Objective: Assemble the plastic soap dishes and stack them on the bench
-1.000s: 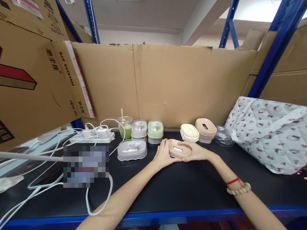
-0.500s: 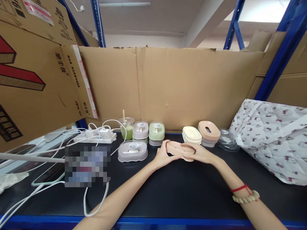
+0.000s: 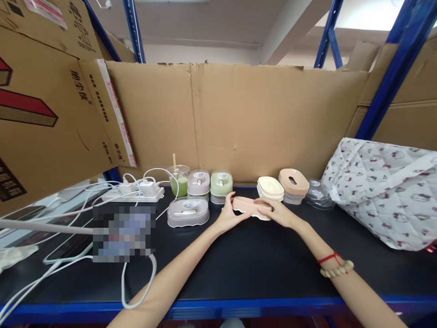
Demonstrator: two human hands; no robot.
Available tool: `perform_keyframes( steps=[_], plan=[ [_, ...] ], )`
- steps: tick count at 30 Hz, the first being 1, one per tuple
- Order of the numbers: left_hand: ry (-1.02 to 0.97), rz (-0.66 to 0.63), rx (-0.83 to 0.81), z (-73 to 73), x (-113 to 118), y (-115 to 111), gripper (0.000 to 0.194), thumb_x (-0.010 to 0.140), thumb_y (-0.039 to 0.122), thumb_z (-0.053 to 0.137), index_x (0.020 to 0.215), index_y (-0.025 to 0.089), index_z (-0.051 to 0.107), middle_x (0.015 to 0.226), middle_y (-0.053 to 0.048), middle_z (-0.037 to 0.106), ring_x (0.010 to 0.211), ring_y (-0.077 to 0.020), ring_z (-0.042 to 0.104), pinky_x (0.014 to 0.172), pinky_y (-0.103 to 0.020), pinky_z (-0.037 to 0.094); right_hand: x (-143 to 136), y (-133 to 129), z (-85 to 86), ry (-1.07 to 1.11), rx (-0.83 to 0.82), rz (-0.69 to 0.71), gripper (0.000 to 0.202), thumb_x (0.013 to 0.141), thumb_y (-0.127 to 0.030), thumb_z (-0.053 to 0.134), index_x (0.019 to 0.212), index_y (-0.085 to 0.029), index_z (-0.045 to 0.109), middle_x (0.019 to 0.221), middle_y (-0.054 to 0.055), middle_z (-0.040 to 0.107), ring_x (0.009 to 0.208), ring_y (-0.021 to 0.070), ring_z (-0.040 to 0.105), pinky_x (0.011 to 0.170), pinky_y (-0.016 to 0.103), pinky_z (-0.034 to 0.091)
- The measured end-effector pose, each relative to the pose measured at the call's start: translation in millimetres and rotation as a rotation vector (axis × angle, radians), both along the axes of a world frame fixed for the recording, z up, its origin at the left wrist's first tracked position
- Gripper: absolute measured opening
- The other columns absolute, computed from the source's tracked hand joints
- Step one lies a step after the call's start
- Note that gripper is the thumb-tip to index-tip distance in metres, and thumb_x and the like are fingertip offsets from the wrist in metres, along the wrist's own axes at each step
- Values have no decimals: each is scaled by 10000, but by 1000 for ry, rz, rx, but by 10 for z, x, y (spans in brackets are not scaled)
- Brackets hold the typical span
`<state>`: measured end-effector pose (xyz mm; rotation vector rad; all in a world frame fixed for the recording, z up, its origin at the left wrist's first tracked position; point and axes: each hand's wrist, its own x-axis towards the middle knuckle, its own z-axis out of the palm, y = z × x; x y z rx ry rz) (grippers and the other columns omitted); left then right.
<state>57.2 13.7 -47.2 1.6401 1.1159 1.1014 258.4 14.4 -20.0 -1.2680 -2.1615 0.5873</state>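
A peach plastic box [image 3: 244, 204] with a wavy lower edge is between my hands at the middle of the table. My left hand [image 3: 229, 219] grips its left end, thumb along the near side and fingers over the far corner. My right hand [image 3: 280, 213] closes on the right end, its fingers covering part of the top. Just behind is a stack of cream lids [image 3: 270, 187]. Left of my left hand lies a long grey box [image 3: 188, 214] with a clear cover. My fingers hide much of the peach box's right side.
Smaller grey [image 3: 198, 183] and green [image 3: 221, 184] lidded boxes stand behind, beside a cup of green drink [image 3: 180, 184]. On the right are a peach-topped box [image 3: 294, 182], clear covers [image 3: 319, 195] and a quilted bag [image 3: 385, 191]. A power strip [image 3: 133, 195] and cables lie left.
The peach box has tipped and come lower, its wavy edge now facing me. Both hands stay on it, and the right fingers have shifted on its top. The view has shifted slightly.
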Motion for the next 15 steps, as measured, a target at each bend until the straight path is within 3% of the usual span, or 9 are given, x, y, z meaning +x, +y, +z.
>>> perform_keyframes(
  steps=[6, 15],
  plan=[
    [-50, -36, 26, -51, 7, 29, 966, 539, 419, 786, 1312, 185, 256, 1278, -164, 440, 1200, -297, 446, 1021, -442, 312, 14, -8, 38, 26, 91, -72, 462, 701, -488, 568, 1044, -185, 629, 1144, 118, 653, 1098, 310, 574, 959, 478, 415],
    [-131, -102, -44, -123, -25, 93, 900, 576, 485, 762, 1305, 213, 311, 1214, -140, 506, 1204, -297, 442, 1023, -469, 297, 0, 27, 12, 142, -13, 5, 715, 685, -749, 435, 979, -160, 715, 1090, 145, 681, 1065, 342, 589, 959, 501, 406]
  ],
)
